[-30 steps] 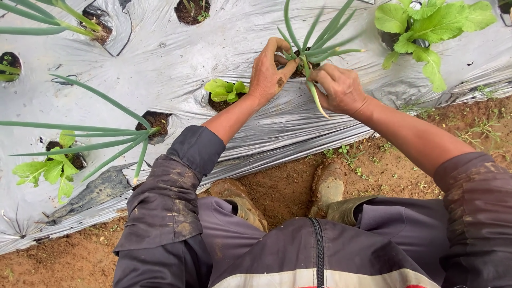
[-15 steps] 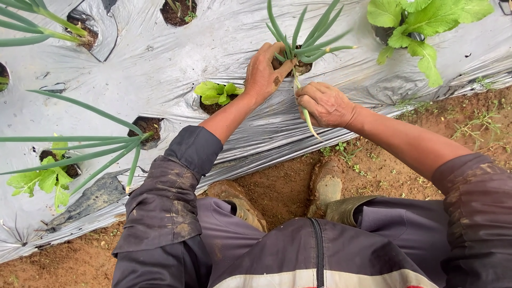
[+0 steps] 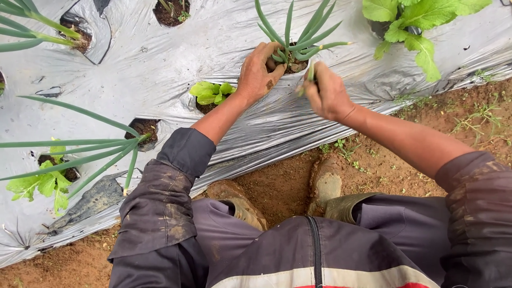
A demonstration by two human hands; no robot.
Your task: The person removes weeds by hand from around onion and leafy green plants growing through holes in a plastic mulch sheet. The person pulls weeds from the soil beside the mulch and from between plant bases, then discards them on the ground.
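the left hand (image 3: pixel 257 74) still holds the bottom of the onion plant (image 3: pixel 296 40) in its hole in the plastic sheet (image 3: pixel 160 69). the right hand (image 3: pixel 326 93) has pulled back a little, fingers pinching a thin green leaf (image 3: pixel 310 74), so that leaf looks picked off.

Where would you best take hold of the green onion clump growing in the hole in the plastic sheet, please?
Probably low on the green onion clump, at the bunched base just above the soil, where the left hand rests. Come in from the near left side, fingers around the stalks: the leaves fan out wide and thin higher up, and the right hand works the other side.
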